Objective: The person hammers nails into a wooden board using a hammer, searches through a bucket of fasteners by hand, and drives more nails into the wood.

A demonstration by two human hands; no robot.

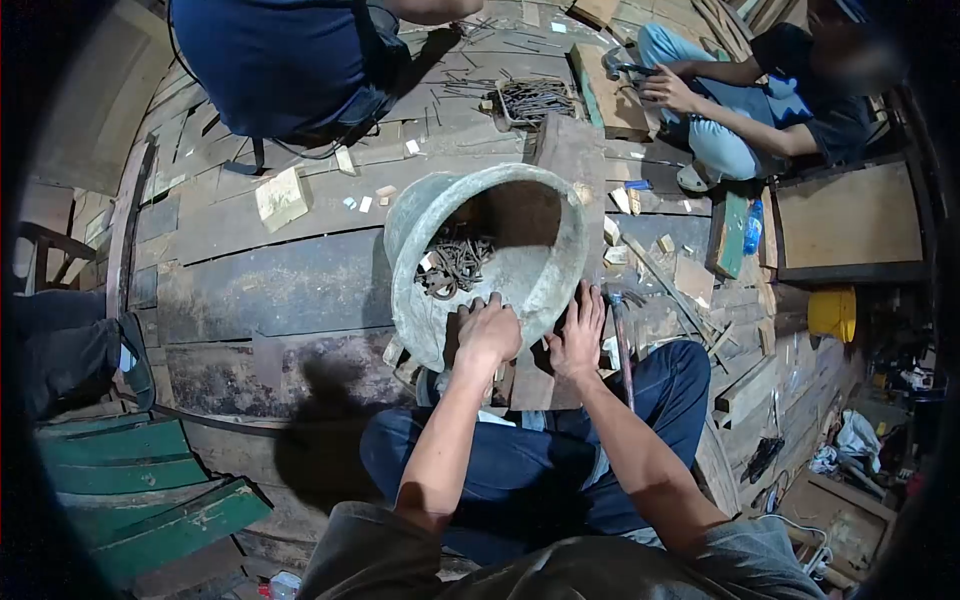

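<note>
Bucket [522,272], pale grey and scuffed, lies tipped on the plank floor [270,292] with its mouth turned toward the seated person, and a heap of dark, bent metal pieces [455,266] sits inside against the wall. The left hand [488,332] reaches over the near lip, its fingers bent downward just inside; their tips are partly hidden, so I cannot tell whether they have hold of anything. The right hand [576,336] is laid out nearly flat just beside the rim, fingers straight and close together, thumb a little apart, gripping nothing; whether it touches the rim I cannot tell. Under and behind the bucket runs a wooden beam [530,385]. A hammer [622,340] leans near the right hand, its handle by the person's knee. Farther off, a tray [504,112] holds many nails [540,99], with more scattered beside it. One co-worker [270,70] sits with back turned at upper left; another [760,110], at upper right, holds a second hammer [622,66]. Green boards [130,490] are stacked at lower left, and a yellow container [832,314] stands at the right.
</note>
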